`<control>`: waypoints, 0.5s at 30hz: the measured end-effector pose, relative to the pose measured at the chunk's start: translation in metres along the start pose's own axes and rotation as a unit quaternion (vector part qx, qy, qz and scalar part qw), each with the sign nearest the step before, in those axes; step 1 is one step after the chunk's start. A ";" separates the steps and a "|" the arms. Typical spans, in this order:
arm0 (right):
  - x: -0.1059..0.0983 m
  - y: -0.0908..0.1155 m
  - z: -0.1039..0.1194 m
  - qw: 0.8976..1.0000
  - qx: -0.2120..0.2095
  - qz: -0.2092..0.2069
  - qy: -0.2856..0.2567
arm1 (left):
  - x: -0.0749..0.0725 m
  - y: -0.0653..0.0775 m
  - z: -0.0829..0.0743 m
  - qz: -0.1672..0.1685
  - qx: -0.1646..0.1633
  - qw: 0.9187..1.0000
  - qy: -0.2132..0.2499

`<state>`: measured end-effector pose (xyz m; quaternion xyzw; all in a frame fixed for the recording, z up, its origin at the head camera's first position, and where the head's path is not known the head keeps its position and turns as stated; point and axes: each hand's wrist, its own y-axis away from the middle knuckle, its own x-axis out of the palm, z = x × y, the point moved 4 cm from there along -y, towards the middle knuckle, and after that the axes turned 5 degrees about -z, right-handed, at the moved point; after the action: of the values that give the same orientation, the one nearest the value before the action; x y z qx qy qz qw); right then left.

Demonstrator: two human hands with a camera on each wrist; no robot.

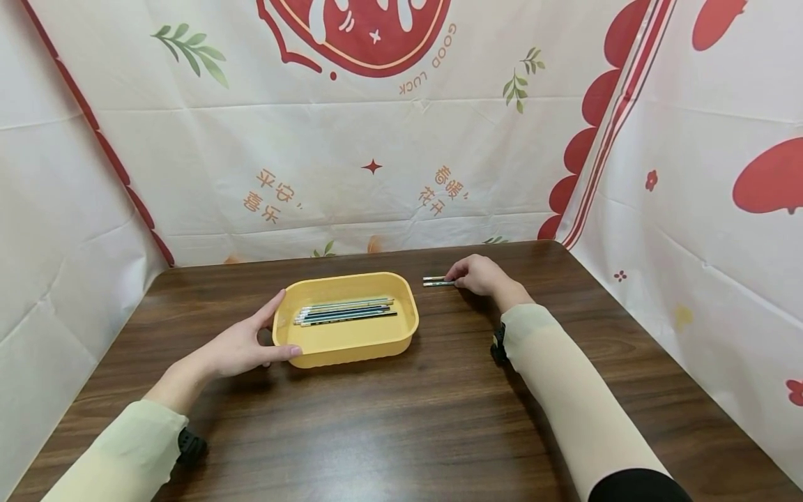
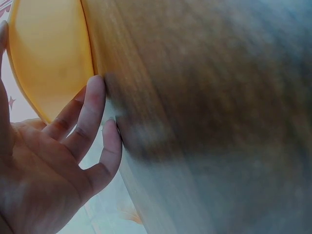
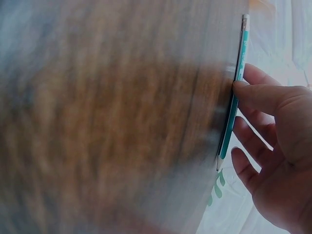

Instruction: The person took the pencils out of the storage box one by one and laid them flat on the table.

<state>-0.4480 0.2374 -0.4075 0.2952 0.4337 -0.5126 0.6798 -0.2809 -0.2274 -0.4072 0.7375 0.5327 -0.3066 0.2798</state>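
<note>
My left hand (image 1: 241, 346) holds the left end of a yellow plastic basket (image 1: 351, 357), thumb over the near rim and forefinger at the far left corner. From the left wrist, its other fingers are seen against the basket wall (image 2: 53, 48). Inside the basket lies a loose bundle of pencils (image 1: 345, 312), dark and light ones side by side. To the right of the basket, my right hand (image 1: 479, 275) reaches down to two pencils (image 1: 433, 284) on the table. Thumb and forefinger pinch a green pencil (image 3: 241, 63) with a pale eraser end in the right wrist view.
The dark wood-grain table (image 1: 389, 432) runs back to a printed white cloth (image 1: 351, 139) hung behind it. More cloth (image 1: 709, 265) closes off the right side, and another stretch (image 1: 63, 209) the left.
</note>
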 end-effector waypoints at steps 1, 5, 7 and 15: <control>0.000 0.000 0.000 1.000 0.001 0.000 -0.001 | 0.000 0.000 0.000 0.000 0.001 1.000 0.000; 0.001 -0.001 -0.001 1.000 0.004 0.000 -0.005 | 0.000 0.000 0.000 -0.002 0.003 1.000 0.004; 0.001 -0.002 -0.002 1.000 0.005 -0.001 -0.006 | 0.000 0.000 0.001 -0.002 0.004 1.000 0.007; -0.002 0.001 0.001 1.000 0.003 -0.010 -0.016 | 0.001 0.000 0.001 -0.002 0.003 1.000 0.007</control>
<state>-0.4465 0.2374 -0.4053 0.2847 0.4243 -0.5255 0.6802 -0.2813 -0.2276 -0.4087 0.7395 0.5353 -0.3034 0.2731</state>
